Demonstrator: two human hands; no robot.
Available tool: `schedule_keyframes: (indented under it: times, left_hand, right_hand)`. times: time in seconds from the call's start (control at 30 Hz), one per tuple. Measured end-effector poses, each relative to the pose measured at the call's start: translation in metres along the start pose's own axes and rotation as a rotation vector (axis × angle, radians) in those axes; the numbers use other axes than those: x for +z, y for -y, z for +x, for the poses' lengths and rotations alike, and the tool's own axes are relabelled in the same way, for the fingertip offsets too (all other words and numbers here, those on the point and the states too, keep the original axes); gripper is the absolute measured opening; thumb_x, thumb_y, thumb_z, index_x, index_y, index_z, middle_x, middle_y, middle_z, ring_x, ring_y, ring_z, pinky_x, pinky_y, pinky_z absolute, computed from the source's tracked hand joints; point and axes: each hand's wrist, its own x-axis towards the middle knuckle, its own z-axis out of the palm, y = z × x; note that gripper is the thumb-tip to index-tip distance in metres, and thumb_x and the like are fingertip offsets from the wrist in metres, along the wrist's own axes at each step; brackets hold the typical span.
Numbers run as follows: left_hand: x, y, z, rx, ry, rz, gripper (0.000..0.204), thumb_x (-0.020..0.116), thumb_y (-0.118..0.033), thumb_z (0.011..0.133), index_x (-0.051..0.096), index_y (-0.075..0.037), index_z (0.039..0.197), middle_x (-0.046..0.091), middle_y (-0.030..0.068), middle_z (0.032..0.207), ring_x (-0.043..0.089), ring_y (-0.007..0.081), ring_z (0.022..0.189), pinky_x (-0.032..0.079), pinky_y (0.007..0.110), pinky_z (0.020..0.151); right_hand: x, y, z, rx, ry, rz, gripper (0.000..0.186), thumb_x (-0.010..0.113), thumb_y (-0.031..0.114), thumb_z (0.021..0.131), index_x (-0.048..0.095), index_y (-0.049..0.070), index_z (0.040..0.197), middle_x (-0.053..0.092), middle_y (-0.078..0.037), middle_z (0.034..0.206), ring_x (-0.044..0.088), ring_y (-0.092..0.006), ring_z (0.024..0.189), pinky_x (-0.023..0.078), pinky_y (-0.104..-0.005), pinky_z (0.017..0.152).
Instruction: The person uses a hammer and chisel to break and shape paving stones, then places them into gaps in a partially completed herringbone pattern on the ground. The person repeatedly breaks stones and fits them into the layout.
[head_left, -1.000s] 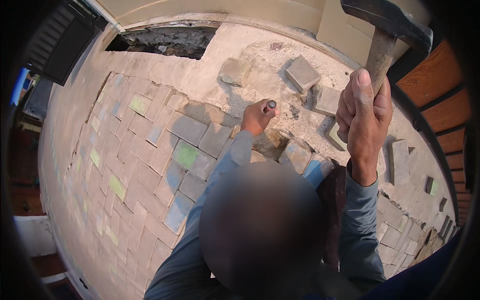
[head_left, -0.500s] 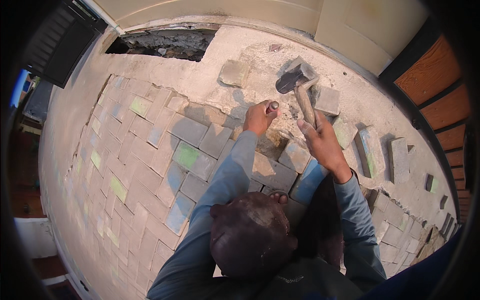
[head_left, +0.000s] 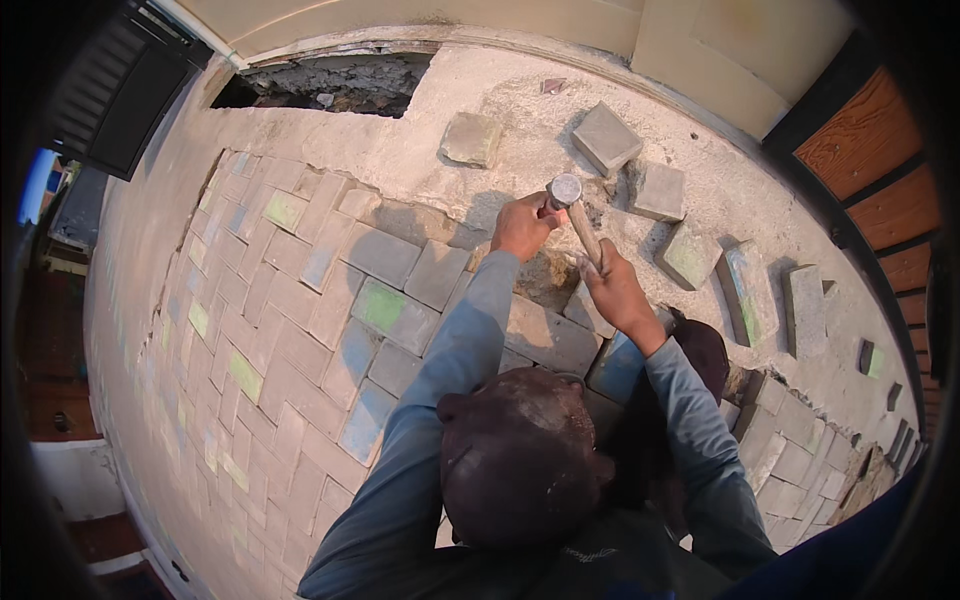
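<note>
My right hand (head_left: 617,293) is closed around the wooden handle of a hammer (head_left: 586,236), whose metal head lies right over the top of my left fist. My left hand (head_left: 522,228) is wrapped around a chisel held roughly upright. The hammer head and my fingers now hide most of that chisel; whether the two tools touch I cannot tell. Beneath my hands a broken gap (head_left: 547,279) opens between the laid pavers and the rough concrete strip. A grey paver (head_left: 548,338) borders this gap on my side.
Loose paving blocks lie on the concrete beyond, among them a square one (head_left: 606,138) and a blue-green one (head_left: 746,292). A rectangular pit (head_left: 330,88) sits at the far left by the cream wall (head_left: 540,25). An orange-brown panelled gate (head_left: 872,145) stands right. My dark-covered knee (head_left: 520,455) is close below.
The hammer has come down and to the left, from raised beside my left hand to over the chisel. My right hand moved slightly with it; my left hand stays nearly in place.
</note>
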Motion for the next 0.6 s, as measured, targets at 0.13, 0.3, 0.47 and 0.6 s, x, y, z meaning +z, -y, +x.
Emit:
schedule_keyframes:
  times: [0.13, 0.3, 0.47, 0.6]
  left_hand:
    - [0.007, 0.004, -0.005, -0.008, -0.016, -0.070, 0.038, 0.080, -0.029, 0.086, 0.073, -0.005, 0.115, 0.076, 0.0115, 0.095, 0.071, 0.0204, 0.085, 0.053, 0.036, 0.076]
    - [-0.006, 0.025, -0.009, -0.040, -0.026, -0.040, 0.041, 0.079, -0.035, 0.085, 0.074, -0.008, 0.115, 0.076, 0.0098, 0.098, 0.071, 0.0208, 0.088, 0.054, 0.036, 0.080]
    - [0.003, 0.018, -0.008, -0.044, -0.038, -0.068, 0.036, 0.080, -0.033, 0.087, 0.074, -0.009, 0.113, 0.076, 0.0107, 0.098, 0.071, 0.0229, 0.086, 0.054, 0.038, 0.078]
    - [0.012, 0.003, -0.005, 0.016, -0.018, -0.160, 0.035, 0.080, -0.027, 0.087, 0.073, -0.006, 0.114, 0.076, 0.0115, 0.099, 0.071, 0.0229, 0.088, 0.054, 0.039, 0.079]
  right_hand:
    - [-0.032, 0.026, -0.025, 0.020, -0.054, 0.210, 0.044, 0.063, 0.038, 0.102, 0.056, -0.004, 0.114, 0.057, -0.016, 0.077, 0.056, -0.0239, 0.070, 0.047, -0.0395, 0.068]
    - [-0.103, 0.159, -0.023, -0.546, -0.507, 0.778, 0.027, 0.058, 0.035, 0.107, 0.052, 0.012, 0.094, 0.036, 0.008, 0.063, 0.029, -0.0004, 0.047, 0.024, -0.0204, 0.040]
    - [-0.095, 0.132, 0.010, -0.867, -0.554, 1.015, 0.018, 0.064, 0.019, 0.098, 0.055, 0.004, 0.096, 0.057, -0.004, 0.075, 0.055, -0.0153, 0.067, 0.043, -0.0299, 0.058]
    - [0.003, -0.038, 0.000, -0.056, -0.098, -0.047, 0.031, 0.062, 0.022, 0.101, 0.053, -0.001, 0.120, 0.069, -0.014, 0.084, 0.070, -0.0279, 0.077, 0.054, -0.0414, 0.070]
